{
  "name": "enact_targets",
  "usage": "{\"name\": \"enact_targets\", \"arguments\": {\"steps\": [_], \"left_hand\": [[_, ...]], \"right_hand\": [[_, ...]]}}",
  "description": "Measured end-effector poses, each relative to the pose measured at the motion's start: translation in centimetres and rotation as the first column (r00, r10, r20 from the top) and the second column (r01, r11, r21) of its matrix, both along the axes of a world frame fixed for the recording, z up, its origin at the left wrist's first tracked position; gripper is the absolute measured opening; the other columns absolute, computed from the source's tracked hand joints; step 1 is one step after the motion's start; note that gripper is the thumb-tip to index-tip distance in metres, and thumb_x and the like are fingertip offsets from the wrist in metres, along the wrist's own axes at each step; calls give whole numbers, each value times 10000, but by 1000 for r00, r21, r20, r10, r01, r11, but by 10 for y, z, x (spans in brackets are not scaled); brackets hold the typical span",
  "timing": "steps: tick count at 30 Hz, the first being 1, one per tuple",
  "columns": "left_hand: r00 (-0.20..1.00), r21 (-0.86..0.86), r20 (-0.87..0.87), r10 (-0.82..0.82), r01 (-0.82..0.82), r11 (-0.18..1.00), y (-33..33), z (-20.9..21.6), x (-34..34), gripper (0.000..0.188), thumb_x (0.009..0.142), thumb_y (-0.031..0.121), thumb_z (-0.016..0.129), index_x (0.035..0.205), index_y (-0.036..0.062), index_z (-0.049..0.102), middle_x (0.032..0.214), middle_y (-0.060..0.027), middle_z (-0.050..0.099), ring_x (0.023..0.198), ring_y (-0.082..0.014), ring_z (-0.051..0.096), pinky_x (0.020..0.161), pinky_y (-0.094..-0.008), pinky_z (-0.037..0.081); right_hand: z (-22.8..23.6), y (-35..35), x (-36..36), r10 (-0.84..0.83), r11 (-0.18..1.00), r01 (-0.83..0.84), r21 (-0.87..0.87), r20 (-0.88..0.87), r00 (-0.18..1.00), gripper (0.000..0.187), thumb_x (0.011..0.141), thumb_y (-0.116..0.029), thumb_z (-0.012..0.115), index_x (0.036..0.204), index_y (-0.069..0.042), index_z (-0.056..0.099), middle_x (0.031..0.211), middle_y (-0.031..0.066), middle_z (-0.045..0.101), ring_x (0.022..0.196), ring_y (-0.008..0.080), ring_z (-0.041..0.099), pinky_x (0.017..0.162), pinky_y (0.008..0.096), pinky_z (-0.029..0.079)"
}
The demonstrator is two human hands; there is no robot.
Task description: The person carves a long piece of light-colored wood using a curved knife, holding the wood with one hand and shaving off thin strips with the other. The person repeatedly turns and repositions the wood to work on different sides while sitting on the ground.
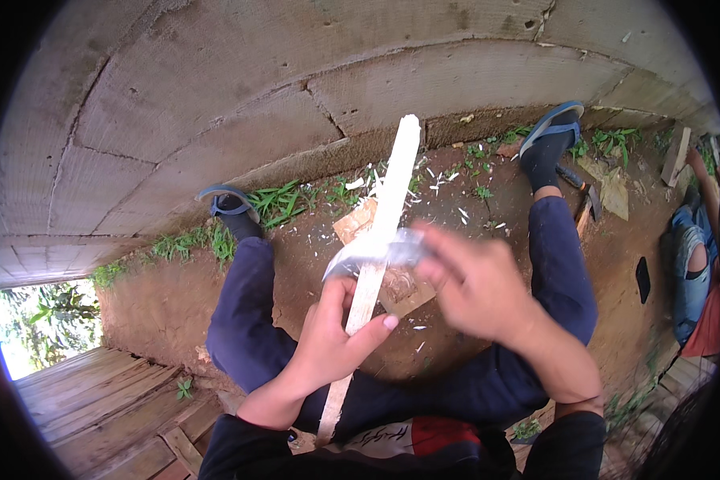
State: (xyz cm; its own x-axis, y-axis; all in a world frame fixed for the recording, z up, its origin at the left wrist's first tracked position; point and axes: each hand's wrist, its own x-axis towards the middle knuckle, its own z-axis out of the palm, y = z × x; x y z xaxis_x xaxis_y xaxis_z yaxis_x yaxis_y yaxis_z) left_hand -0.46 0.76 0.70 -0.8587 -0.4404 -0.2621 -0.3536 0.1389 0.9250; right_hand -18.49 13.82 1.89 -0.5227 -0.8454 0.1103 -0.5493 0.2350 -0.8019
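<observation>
A long pale wooden stick (366,296) slants up from my lap toward the block wall, its far end whitish and cut to a blunt taper. My left hand (332,336) is wrapped round its lower middle, thumb lying along one side. Across the stick, just beyond that hand, lies a curved metal knife blade (352,260), smeared by motion. My right hand (480,280) is closed on the knife at its right end; the handle is hidden by my fingers. Under the stick a wooden block (408,292) rests on the dirt between my legs.
White wood shavings (464,214) litter the dirt. A hammer (572,176) lies by my right foot, and a flat black object (643,280) farther right. Another person (692,264) sits at the right edge. A block wall (456,76) stands ahead; wooden planks (88,392) lie lower left.
</observation>
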Motion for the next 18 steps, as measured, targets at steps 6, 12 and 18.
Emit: {"name": "enact_targets", "arguments": {"steps": [6,12,18], "left_hand": [[999,-49,-28,-44,42,998,-2,-2,-5,432,806,235,747,1015,15,440,829,-73,586,736,-118,556,664,-286,463],[998,-15,56,-34,34,999,2,2,-1,446,803,258,751,1012,14,442,812,-62,560,711,-110,527,644,-283,449],[999,57,36,-13,11,998,4,1,-2,435,812,261,743,1014,1,457,805,-71,584,725,-106,550,644,-286,455]], "right_hand": [[10,4,7,179,982,-179,55,2,984,331,916,-219,565,1157,7,579,752,216,644,668,383,648,596,433,525],[4,5,0,71,997,-70,39,-11,997,307,933,-231,530,1152,-19,566,726,237,627,660,392,646,577,437,521],[3,3,-17,-73,995,66,77,81,994,283,940,-251,523,1085,-10,561,714,210,625,644,405,635,573,457,512]]}}
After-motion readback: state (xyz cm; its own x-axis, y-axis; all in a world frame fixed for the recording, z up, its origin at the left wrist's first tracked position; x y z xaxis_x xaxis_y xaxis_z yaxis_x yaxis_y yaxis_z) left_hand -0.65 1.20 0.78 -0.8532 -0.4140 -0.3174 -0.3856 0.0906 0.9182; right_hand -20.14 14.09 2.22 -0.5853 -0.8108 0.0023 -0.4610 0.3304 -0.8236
